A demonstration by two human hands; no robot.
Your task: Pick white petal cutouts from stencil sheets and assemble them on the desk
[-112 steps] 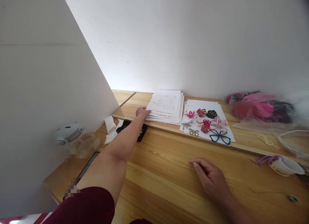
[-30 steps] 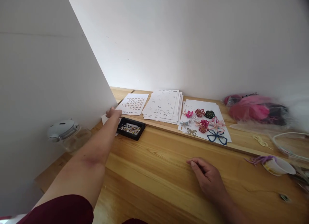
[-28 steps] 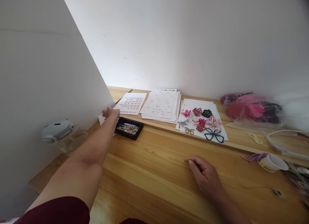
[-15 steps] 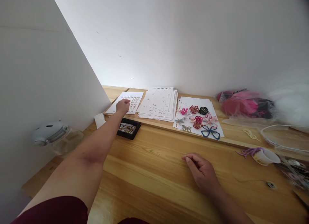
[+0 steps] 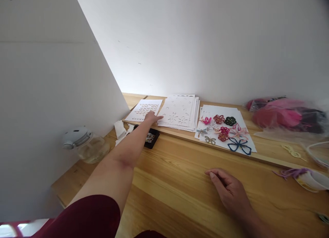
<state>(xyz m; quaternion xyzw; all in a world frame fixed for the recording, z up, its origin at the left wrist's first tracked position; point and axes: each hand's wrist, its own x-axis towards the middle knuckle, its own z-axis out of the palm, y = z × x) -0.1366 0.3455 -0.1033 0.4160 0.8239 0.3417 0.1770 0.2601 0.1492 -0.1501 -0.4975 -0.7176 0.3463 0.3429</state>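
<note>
My left hand (image 5: 152, 118) reaches far forward to the lower right part of a white sheet with rows of curved marks (image 5: 136, 109). Its thumb stretches out towards a stack of white sheets with flower and curve shapes (image 5: 180, 109). The other fingers are partly hidden. Below the wrist lies a black tray of small beads (image 5: 151, 138), partly covered by my forearm. My right hand (image 5: 230, 190) rests over the wooden table (image 5: 177, 169), its thumb and forefinger pressed together. Whatever they may hold is too small to make out.
Ribbon-like flowers and butterflies (image 5: 223, 130) lie on white paper (image 5: 246, 128) on the raised ledge. Pink material in clear plastic (image 5: 280, 116) sits at right, above a white cup (image 5: 312, 179) with purple cord (image 5: 293, 173). A clear jug (image 5: 92, 149) and crumpled tissue (image 5: 119, 129) are at left.
The view has turned left, so things sit further right. My left hand has moved right across the curve-marked sheet, and its thumb now sticks out. My right hand keeps its pinched shape.
</note>
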